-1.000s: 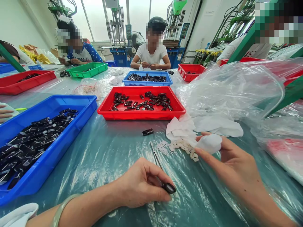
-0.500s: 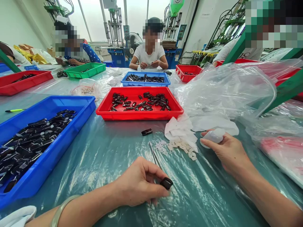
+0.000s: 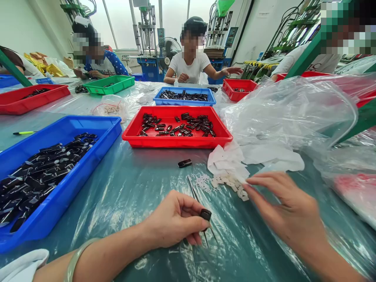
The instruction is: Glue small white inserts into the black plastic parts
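- Black, glossy and firmly pinched: one small piece (image 3: pixel 206 214) between thumb and fingers of the left hand (image 3: pixel 173 223), over the green table covering (image 3: pixel 132 192).
- Shows only one end, out on the right of the grip; mostly covered by fingers, so cannot tell its long axis for sure.
- Lies left of the right hand (image 3: pixel 293 215) and nearer than those fingertips, well apart from them.
- Key relation, as judged: the gap from right fingertips to exposed end, leftward and toward the near side.
- On the right, thumb and fingertips drawn close at a thin white edge; cannot tell a held item from the white sheet (image 3: pixel 225 161) behind.
- Just beside the right fingertips: off-white pieces (image 3: pixel 227 180), with translucent bits (image 3: pixel 203 182) on their left.
- Passing behind the left fingers: slim tweezers (image 3: pixel 190 183), joined end far, points near; cannot tell held from lying.
- Farther off: a loose black part (image 3: pixel 185 163), long axis roughly left to right; beyond, a loaded red tray (image 3: pixel 178 143); on the left, a loaded blue tray (image 3: pixel 88 162).
- Writing: perhaps "IC" on a pale shirt (image 3: pixel 305 62), far right; print on a blue shirt (image 3: pixel 117 66), far left, too small to read.
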{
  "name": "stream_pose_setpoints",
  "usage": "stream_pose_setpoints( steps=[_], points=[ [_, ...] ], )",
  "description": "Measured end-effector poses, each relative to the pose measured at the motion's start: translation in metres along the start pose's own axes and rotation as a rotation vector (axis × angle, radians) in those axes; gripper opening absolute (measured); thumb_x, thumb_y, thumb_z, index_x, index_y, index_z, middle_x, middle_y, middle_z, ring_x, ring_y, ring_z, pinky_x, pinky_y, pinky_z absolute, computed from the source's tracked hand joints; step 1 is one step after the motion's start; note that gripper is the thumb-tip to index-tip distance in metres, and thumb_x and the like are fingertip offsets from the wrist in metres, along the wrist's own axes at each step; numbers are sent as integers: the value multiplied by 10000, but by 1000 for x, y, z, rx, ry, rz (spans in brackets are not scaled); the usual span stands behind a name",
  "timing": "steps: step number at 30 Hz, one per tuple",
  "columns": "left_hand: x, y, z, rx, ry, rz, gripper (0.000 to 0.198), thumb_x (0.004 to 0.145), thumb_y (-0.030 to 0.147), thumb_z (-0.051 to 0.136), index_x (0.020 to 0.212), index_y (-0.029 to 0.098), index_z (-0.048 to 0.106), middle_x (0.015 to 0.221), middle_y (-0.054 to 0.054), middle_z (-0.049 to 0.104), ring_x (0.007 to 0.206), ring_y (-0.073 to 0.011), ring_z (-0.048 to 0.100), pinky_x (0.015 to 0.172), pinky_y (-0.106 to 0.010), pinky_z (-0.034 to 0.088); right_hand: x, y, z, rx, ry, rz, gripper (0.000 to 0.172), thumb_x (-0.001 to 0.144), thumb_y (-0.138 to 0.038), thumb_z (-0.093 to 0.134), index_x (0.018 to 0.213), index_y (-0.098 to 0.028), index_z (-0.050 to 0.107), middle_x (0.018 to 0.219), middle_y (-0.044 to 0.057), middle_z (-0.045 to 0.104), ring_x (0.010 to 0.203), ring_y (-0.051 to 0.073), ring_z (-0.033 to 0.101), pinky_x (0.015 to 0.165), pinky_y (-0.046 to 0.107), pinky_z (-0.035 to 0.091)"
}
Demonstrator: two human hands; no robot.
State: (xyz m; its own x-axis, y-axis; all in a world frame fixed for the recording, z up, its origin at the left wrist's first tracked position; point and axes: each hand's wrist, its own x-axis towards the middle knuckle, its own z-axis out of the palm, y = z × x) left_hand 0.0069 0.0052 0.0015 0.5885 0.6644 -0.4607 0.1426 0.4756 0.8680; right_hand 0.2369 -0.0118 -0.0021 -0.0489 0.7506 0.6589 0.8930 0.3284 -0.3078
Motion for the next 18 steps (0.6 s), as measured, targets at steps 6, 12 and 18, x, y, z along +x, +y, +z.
stream_pose_setpoints(
  steps=[6,12,18],
  points=[
    [0,0,-2,-59,-66,16,353,698,414,644,734,63,645,701,-85,652,464,-93,594,423,-159,449,-6,8,22,-35,-211,-154,102,840,-205,531,856,-187,630,776,48,622,744,207,534,624,319,441],
    [1,-3,-2,-100,-91,7,377,712,436,633,684,60,644,699,-99,664,458,-103,604,400,-154,433,-6,7,26,-62,-237,-154,155,884,-205,462,786,-180,579,762,52,615,723,200,522,627,322,406],
    [1,-3,-3,-133,-99,0,362,699,425,649,679,63,646,699,-98,671,455,-104,607,397,-157,433,-6,1,22,-5,-205,-107,149,887,-234,451,812,-191,572,784,50,641,762,216,573,647,339,418]
  ],
)
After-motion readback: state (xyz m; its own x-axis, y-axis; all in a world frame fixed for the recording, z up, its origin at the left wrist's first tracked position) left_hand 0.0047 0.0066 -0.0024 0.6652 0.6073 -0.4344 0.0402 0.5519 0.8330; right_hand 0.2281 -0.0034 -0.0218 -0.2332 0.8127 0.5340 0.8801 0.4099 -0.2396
